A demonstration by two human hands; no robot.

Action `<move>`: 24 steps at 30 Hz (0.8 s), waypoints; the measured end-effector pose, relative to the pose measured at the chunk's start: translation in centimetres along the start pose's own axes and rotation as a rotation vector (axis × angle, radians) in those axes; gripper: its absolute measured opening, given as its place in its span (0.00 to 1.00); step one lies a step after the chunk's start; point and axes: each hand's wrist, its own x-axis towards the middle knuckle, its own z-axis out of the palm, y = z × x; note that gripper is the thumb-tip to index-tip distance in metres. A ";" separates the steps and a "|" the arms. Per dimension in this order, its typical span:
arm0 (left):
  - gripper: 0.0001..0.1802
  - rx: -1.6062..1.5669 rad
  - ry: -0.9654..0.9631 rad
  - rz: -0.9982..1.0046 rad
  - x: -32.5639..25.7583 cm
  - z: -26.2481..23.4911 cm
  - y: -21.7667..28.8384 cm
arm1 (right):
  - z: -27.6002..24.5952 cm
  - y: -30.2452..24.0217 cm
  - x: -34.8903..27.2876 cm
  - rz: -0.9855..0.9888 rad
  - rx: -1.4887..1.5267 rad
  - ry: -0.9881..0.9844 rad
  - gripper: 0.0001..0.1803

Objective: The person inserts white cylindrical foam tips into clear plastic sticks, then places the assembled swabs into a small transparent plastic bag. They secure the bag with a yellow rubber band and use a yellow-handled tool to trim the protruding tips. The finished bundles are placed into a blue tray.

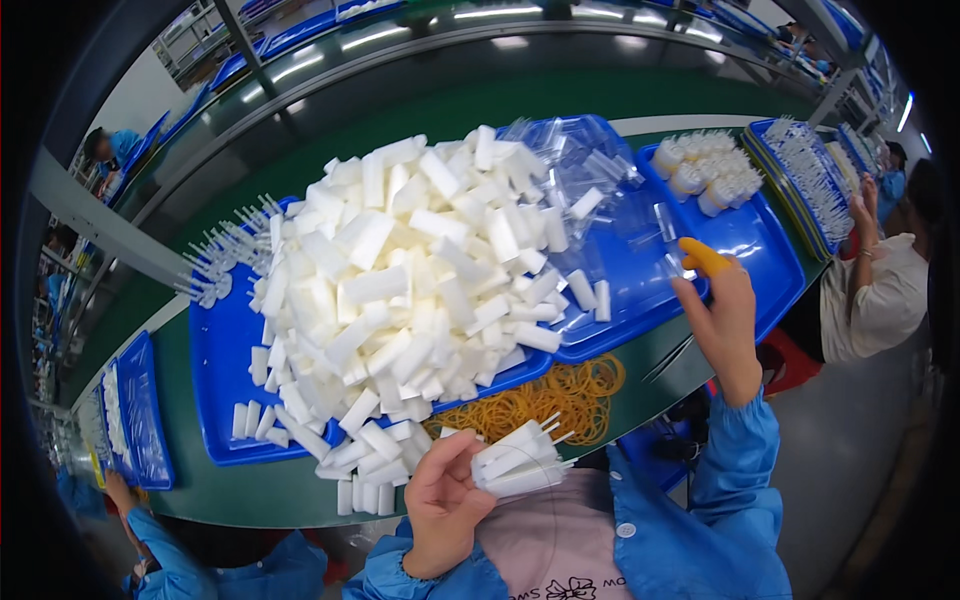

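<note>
factory floor, rows of benches behind, co-workers at both sides. green bench (200, 500) in front, bearing blue trays; a heap of white foam blocks (400, 270) covers much of the nearer left tray (212, 400) and spills over its near edge.

left hand (438, 515): fingers curled, thumb opposed, pinching the left end of a small bundle of white blocks (520, 462). bundle sits just off the near bench edge, in front of the body; thin white stems poke out of its right end. a fine dark line crosses it, too slight to identify.

right hand (728, 315): over the near right corner of the middle tray (625, 300), thumb and a finger in an orange cover (705, 255) apart at the tips. clear plastic pieces (600, 165) lie heaped in the tray's far part, a few strays by the fingertips; cannot tell whether one is gripped.

judgement on handling: keep the left pinch firm but light, since foam would likely dent. hold block ends level and stems pointing one way. take a stray clear piece singly, by its edge, the covered finger probably giving grip; the tangled heap may bring several. keep sleeves clear of the rubber bands (580, 400) on the bench.
</note>
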 end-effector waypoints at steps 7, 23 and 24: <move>0.33 -0.001 -0.025 -0.030 0.1 0.4 0.2 | 2.2 2.3 1.9 -0.091 -0.469 -0.310 0.21; 0.32 -0.029 -0.042 -0.058 0.5 0.2 -0.2 | 3.0 3.0 1.2 -0.102 -0.296 -0.257 0.16; 0.32 -0.022 -0.045 -0.058 0.5 0.2 -0.1 | 3.1 3.0 1.3 -0.118 -0.291 -0.241 0.15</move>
